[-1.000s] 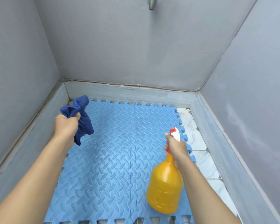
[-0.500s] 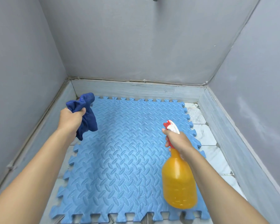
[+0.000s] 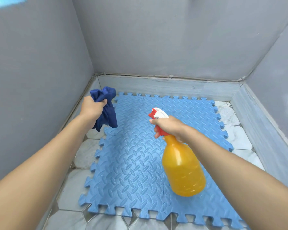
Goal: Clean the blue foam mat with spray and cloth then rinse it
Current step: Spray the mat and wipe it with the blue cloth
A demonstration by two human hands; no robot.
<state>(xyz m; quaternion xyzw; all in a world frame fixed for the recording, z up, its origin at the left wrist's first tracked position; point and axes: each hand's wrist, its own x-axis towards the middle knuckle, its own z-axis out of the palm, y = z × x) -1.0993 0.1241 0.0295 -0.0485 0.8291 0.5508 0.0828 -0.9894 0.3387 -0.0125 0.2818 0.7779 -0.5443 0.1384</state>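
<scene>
The left hand (image 3: 92, 107) gripped a crumpled dark blue cloth (image 3: 107, 108) above the far-left corner of the blue interlocking foam mat (image 3: 133, 161), while the right hand (image 3: 170, 127) clasped the orange plastic spray bottle (image 3: 183, 170) over the mat's middle.

Both bare arms reach forward — left hand (image 3: 91, 107) fisted, right hand (image 3: 170, 127) clenched, index finger extended.

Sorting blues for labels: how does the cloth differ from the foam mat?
The cloth is dark navy; the foam mat is light blue. The cloth hangs crumpled in the left hand; the mat lies flat on the tiled floor. The mat has embossed tread and notched edges; the cloth has neither. Both are blue.
</scene>
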